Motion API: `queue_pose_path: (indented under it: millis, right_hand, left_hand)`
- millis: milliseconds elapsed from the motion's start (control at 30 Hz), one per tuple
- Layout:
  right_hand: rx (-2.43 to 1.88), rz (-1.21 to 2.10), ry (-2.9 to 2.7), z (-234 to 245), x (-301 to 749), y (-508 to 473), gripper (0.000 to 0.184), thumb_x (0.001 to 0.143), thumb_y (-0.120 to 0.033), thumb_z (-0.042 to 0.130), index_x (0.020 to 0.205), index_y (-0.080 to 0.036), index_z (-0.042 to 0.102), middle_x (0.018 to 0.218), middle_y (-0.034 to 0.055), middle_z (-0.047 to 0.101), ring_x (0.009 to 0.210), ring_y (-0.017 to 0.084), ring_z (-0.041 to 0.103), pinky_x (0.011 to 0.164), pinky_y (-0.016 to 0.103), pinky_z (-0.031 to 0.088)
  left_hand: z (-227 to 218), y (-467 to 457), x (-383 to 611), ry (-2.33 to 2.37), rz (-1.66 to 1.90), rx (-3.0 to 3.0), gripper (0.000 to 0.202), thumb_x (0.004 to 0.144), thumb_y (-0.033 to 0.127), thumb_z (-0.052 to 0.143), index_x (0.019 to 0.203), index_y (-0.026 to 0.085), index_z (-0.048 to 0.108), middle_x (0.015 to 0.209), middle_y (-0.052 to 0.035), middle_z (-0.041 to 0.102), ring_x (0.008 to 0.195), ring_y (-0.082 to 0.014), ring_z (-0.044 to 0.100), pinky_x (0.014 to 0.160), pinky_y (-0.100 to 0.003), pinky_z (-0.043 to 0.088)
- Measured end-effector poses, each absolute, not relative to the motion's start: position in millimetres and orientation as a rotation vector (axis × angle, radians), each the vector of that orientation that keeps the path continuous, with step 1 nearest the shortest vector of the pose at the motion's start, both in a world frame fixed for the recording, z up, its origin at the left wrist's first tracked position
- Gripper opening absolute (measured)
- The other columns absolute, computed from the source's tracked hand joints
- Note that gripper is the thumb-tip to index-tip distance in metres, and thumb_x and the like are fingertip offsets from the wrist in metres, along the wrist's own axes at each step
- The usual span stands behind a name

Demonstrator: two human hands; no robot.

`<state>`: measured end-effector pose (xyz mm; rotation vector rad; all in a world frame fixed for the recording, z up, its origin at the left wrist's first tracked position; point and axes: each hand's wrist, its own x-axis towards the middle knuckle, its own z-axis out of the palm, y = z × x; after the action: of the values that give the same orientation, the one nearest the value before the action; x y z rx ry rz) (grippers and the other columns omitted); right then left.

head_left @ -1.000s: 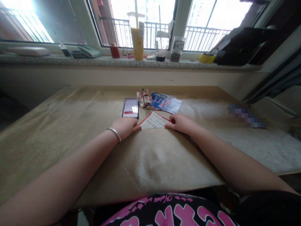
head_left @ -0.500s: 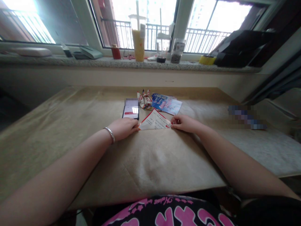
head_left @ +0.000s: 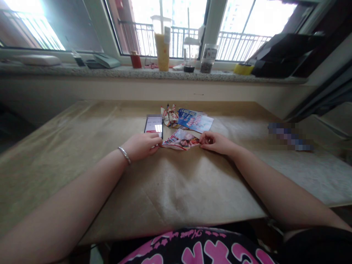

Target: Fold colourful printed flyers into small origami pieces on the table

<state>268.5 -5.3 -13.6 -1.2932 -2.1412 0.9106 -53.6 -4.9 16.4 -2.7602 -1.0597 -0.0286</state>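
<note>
Between my hands is a folded sheet of printed paper [head_left: 181,140], its colourful picture side up and its lower edge a little off the table. My left hand [head_left: 143,145] pinches the paper's left corner, right at the lower end of a phone [head_left: 154,125] with a lit screen. The paper's right corner is pinched between thumb and fingers of my right hand [head_left: 216,143]. Just beyond the paper lie several blue printed leaflets [head_left: 195,120], fanned out. Left of those stands a crumpled, folded paper piece [head_left: 169,115] with pointed tips.
A tan cover lies over the table [head_left: 165,190]. A blurred-out object [head_left: 288,137] rests at the right. Along the windowsill [head_left: 132,74] stand a tall yellow drink cup [head_left: 162,47], clear cups, a red jar [head_left: 135,59] and a black bag [head_left: 277,55].
The paper showed its white text side as a triangle; now its colourful picture side faces up. My left hand has shifted slightly up and now covers the phone's lower end.
</note>
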Motion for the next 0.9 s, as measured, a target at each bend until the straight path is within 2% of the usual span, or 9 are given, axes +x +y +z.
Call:
queue_pose_path:
  millis: [167,367,533,700,900]
  right_hand:
    - [-1.242,0.919,-2.222,-12,268,-7,0.019,0.071,-0.033,0.064,0.079,-0.016,0.061,0.064,-0.0032,0.051,0.058,0.009,0.043,0.054,0.022,0.035]
    - [-1.179,0.934,-2.308,-13,270,-5,0.024,0.071,-0.036,0.068,0.085,-0.016,0.067,0.079,0.0012,0.062,0.063,0.01,0.049,0.06,0.023,0.04]
    - [-1.134,0.848,-2.387,-13,270,-6,0.025,0.073,-0.035,0.068,0.09,-0.017,0.069,0.085,0.0028,0.062,0.069,0.012,0.052,0.063,0.024,0.043]
    - [-1.141,0.774,-2.434,-7,268,-9,0.025,0.074,-0.032,0.068,0.094,-0.017,0.069,0.09,0.0045,0.063,0.079,0.015,0.057,0.07,0.026,0.046]
    - [-1.07,0.667,-2.537,1,265,-13,0.025,0.076,-0.033,0.068,0.098,-0.02,0.071,0.097,0.0065,0.064,0.089,0.017,0.059,0.079,0.029,0.047]
  left_hand:
    - [15,-5,-56,-0.988,-0.087,-2.771,0.023,0.09,0.024,0.041,0.094,0.021,0.063,0.098,-0.0048,0.062,0.086,-0.0162,0.059,0.07,-0.024,0.044]
    - [11,-1,-59,-0.942,-0.074,-2.816,0.028,0.09,0.022,0.04,0.101,0.025,0.066,0.1,-0.0042,0.063,0.087,-0.016,0.06,0.071,-0.024,0.046]
    - [10,1,-59,-0.923,-0.119,-2.823,0.031,0.093,0.025,0.037,0.102,0.025,0.067,0.099,-0.0051,0.064,0.087,-0.0159,0.06,0.074,-0.026,0.047]
    - [12,-3,-54,-0.828,-0.158,-2.821,0.028,0.091,0.027,0.043,0.104,0.024,0.068,0.097,-0.0073,0.064,0.092,-0.0189,0.058,0.082,-0.03,0.047]
    - [16,-15,-42,-0.705,-0.198,-2.932,0.03,0.092,0.03,0.043,0.11,0.026,0.067,0.101,-0.0069,0.066,0.091,-0.0187,0.059,0.08,-0.031,0.048]
